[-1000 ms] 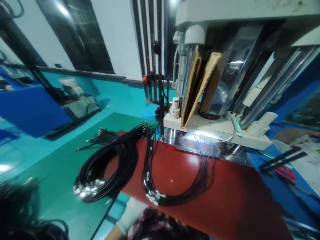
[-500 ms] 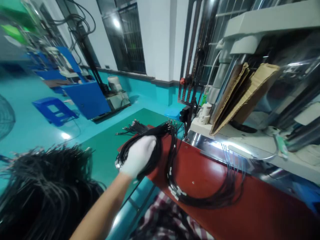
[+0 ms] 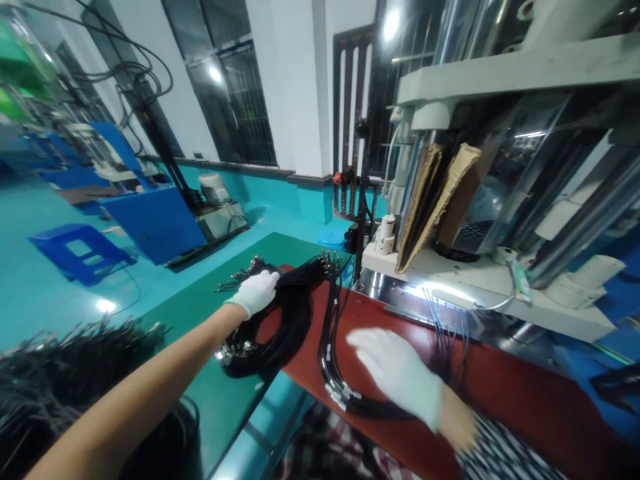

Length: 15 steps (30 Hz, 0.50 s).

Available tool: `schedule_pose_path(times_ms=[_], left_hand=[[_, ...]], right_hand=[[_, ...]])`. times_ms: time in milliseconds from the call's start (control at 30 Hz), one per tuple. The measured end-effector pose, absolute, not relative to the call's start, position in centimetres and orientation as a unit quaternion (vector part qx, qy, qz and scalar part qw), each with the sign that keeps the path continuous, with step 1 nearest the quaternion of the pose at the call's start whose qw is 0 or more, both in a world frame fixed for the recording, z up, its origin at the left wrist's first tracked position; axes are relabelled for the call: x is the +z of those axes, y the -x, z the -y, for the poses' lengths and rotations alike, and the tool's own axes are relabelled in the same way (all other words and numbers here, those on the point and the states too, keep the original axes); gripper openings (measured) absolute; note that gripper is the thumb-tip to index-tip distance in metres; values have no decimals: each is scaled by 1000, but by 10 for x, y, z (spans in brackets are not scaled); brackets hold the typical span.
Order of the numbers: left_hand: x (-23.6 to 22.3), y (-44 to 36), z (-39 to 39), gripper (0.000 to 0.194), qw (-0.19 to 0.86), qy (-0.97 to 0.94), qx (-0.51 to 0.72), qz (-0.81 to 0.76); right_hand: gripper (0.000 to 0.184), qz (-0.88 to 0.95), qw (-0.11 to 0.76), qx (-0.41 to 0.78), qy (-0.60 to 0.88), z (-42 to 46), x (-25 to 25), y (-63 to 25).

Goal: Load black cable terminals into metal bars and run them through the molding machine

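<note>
My left hand (image 3: 256,293), in a white glove, grips the upper part of a coiled bundle of black cables (image 3: 295,327). Metal ends stick out from this bundle at the top, and more silvery fittings lie at its lower left. My right hand (image 3: 393,367), also gloved, hovers palm down over the red board (image 3: 505,393) with its fingers stretched out. Beneath and beside it a smaller bunch of black cables (image 3: 329,353) curves across the board, with white tags near its bend. The right hand covers part of that bunch.
A press machine (image 3: 480,73) with cardboard (image 3: 443,200) between its columns stands behind the board at the right. A large heap of black cables (image 3: 85,393) is at lower left. A green surface (image 3: 185,320) extends beside the board; a blue stool (image 3: 83,250) stands beyond.
My right hand has come into view from the right, over the board. My left hand has moved from the coil's middle to its upper left side. The camera view has shifted.
</note>
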<state>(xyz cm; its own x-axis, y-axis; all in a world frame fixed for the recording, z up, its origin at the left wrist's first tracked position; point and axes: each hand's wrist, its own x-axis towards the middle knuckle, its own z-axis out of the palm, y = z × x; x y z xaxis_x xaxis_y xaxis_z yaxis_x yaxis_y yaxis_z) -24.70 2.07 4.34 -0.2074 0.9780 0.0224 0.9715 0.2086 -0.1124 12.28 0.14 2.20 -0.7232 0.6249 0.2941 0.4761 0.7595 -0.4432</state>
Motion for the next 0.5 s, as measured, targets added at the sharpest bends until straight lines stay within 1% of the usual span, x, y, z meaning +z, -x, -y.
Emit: schedule_pose_path(times_ms=[67, 167, 300, 400, 500], left_hand=[[40, 249, -20, 47, 50, 625, 30, 778], [46, 258, -21, 44, 38, 638, 8, 769], [67, 277, -17, 31, 2, 646, -36, 762], [85, 288, -8, 33, -29, 621, -75, 780], [112, 284, 13, 34, -121, 595, -175, 775]], right_hand=[[42, 945, 123, 96, 289, -36, 26, -66], [30, 958, 78, 75, 267, -74, 20, -4], [36, 928, 62, 43, 364, -93, 4, 22], [40, 902, 57, 45, 427, -94, 2, 20], [43, 898, 68, 72, 429, -89, 15, 14]])
